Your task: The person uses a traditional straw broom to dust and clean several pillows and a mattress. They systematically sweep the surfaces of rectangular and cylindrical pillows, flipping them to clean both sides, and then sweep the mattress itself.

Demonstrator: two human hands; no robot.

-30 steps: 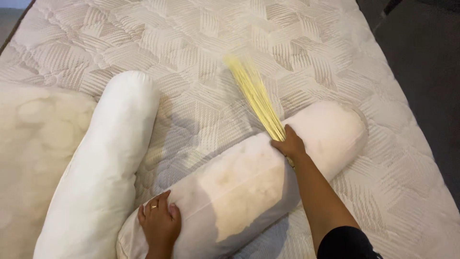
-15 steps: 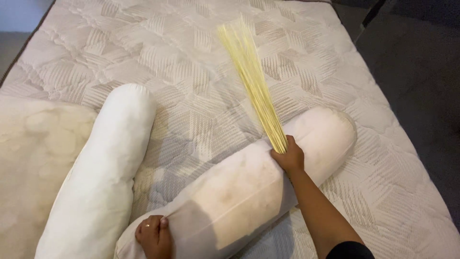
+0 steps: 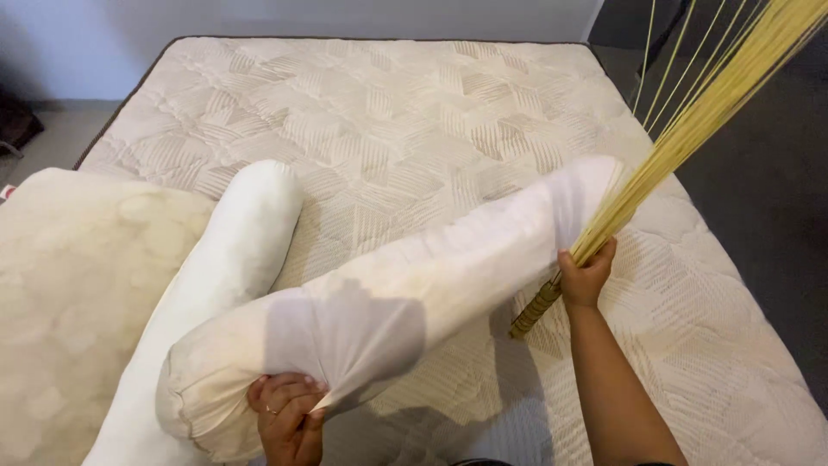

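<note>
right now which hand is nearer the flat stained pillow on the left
Left. The left hand grips the near end of the bolster, not far from the flat pillow; the right hand holds the broom across the mattress.

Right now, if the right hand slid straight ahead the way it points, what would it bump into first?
Probably the long cream bolster pillow: the right hand, gripping the yellow stick broom, sits right beside its raised end, though depth is unclear.

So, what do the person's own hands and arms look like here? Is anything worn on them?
Both hands are bare, with no gloves. The left hand wears a thin ring on one finger. The right hand shows no ring or watch, and the right forearm is uncovered, with no sleeve in view. Of the left arm only the hand shows, so a sleeve there cannot be judged.
</note>
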